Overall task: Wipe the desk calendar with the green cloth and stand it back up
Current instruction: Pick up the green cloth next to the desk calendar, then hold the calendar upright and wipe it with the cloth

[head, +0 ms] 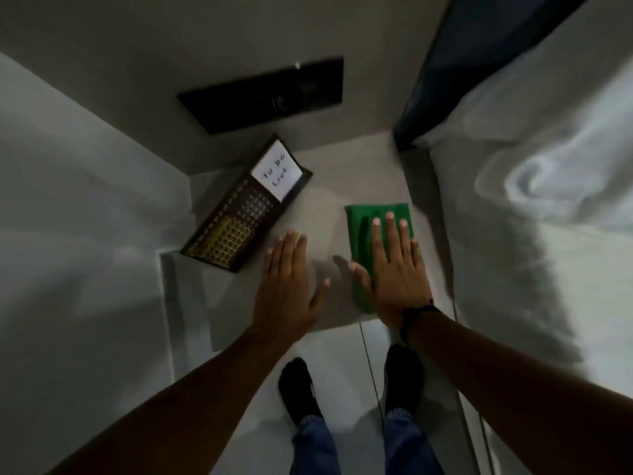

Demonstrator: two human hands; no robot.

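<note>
The desk calendar, dark brown with date grids and a white "To Do List" note, stands tilted at the back left of the small grey bedside table. A folded green cloth lies flat on the table's right side. My right hand rests flat on the cloth, fingers spread and straight. My left hand hovers open over the table's middle, just right of the calendar's near corner, holding nothing.
A black wall panel sits behind the table. A white bed with rumpled bedding and a dark headboard borders the right side. A white wall surface closes the left. My feet stand on the floor below.
</note>
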